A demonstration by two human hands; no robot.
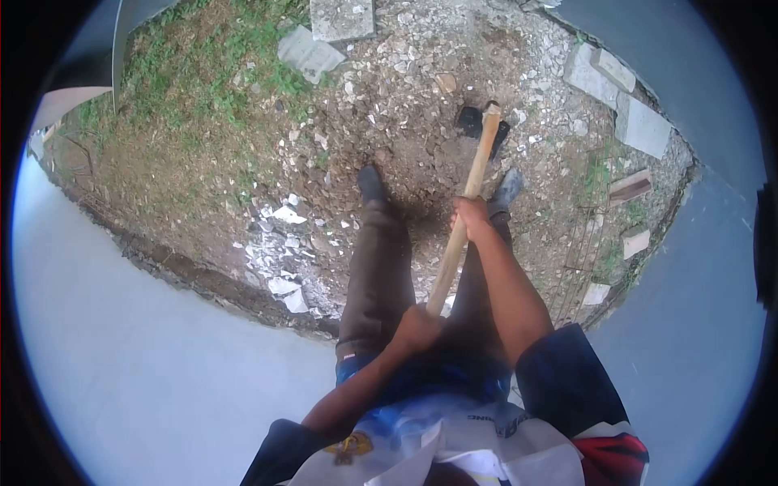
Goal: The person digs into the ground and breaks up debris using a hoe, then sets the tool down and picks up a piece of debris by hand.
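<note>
A hoe with a long pale wooden handle [448, 273] slants away from me. Its dark metal head [470, 121] is at the far end, low over the loose brown soil. My left hand [419, 328] is wrapped round the near end of the handle, in front of my thighs. Farther up, at about mid-handle, my right hand [470, 213] grips the same shaft. Both my feet stand apart on the dug ground, the left boot [371, 183] and the right boot [507, 189] on either side of a patch of turned soil [421, 158].
White rubble [284, 285] lies to the left of my legs. Grass [203, 89] grows at the upper left, beside flat concrete slabs [310, 53]. Along the right wall [713, 267] lie concrete blocks [643, 125] and brick pieces [630, 186]. Another pale wall [162, 324] curves round the left.
</note>
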